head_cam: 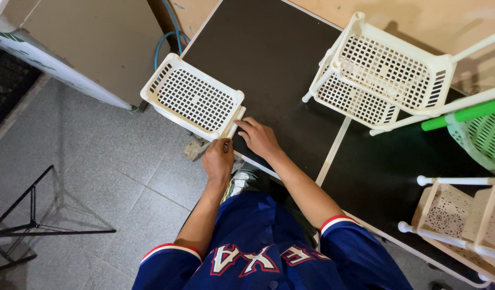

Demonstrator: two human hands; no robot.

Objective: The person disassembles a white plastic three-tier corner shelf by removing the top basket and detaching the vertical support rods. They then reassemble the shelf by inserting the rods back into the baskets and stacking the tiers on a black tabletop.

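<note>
1. Your left hand (218, 159) is curled shut, pinching the near corner of the white basket tray (194, 99) at the black table (269, 53) edge.
2. Your right hand (258, 137): fingers half-curled, resting on the tray's cream corner post (235, 121); can't tell if it grips.
3. Assembled white rack (387, 75) sits well apart, far right.

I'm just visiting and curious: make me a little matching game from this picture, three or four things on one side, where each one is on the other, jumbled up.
Things:
1. single white basket
2. white two-tier rack
3. green basket
4. black tripod

Places:
A. standing on the grey tiled floor, far left
B. at the right edge of the table, beside a green rod
C. hanging over the table's left edge, both hands at its near corner
D. lying tipped over on the black tabletop, near its far edge

Pairs: 1-C, 2-D, 3-B, 4-A
</note>
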